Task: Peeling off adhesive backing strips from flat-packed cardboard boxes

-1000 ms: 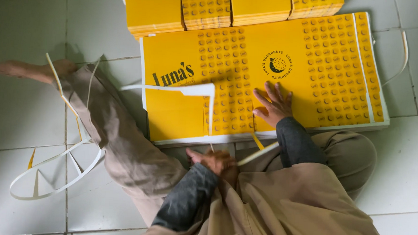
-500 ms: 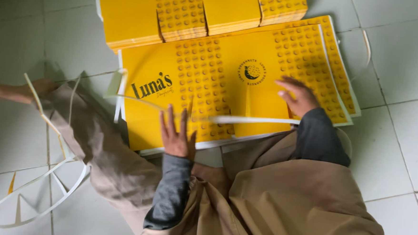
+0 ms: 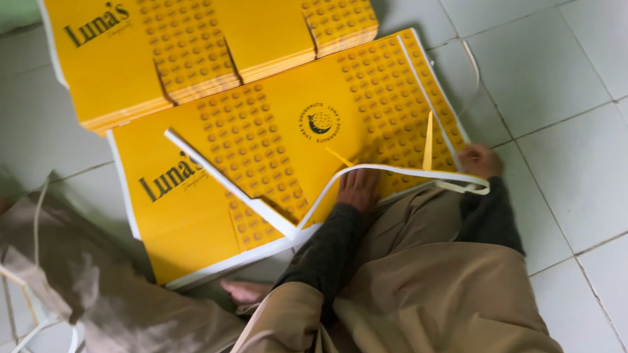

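A large yellow printed cardboard sheet (image 3: 258,152) with a dotted pattern lies flat on the tiled floor in front of me. My left hand (image 3: 360,190) rests flat on its near edge, fingers spread. At the sheet's right corner, my right hand (image 3: 481,161) is curled around the end of a white trim strip (image 3: 241,194). That strip is lifted off the sheet, running from the upper left down to the near edge and back across to my right hand. A thin yellow sliver (image 3: 428,141) stands up near the right hand.
A stack of similar yellow sheets (image 3: 192,41) lies just beyond, overlapping the top of the flat sheet. My legs in tan trousers and a bare foot (image 3: 247,291) are folded at the near edge. Loose white strips (image 3: 29,283) lie on the floor at left.
The view has shifted right and closer. My left hand moved from beside my lap onto the sheet's near edge. My right hand slid to the right corner, and the white strip has lifted further off.
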